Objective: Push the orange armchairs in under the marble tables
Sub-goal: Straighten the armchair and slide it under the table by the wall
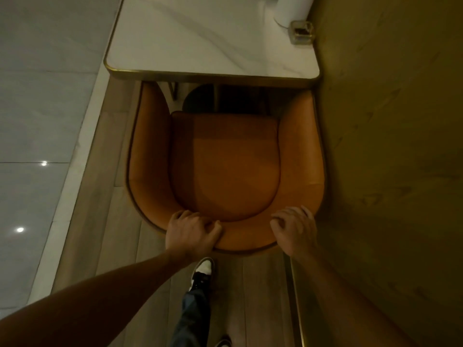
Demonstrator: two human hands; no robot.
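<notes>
An orange armchair with a curved back stands right below me, facing a white marble table with a brass rim. The tips of its arms reach the table's near edge; the seat lies outside it. My left hand grips the top of the chair's backrest on the left side, fingers curled over the inner edge. My right hand rests on the right side of the backrest with fingers bent over the top.
A wall runs close along the right side of chair and table. A white cylinder and a small glass holder stand on the table's far right corner. Glossy grey tiles lie left. My shoe stands behind the chair.
</notes>
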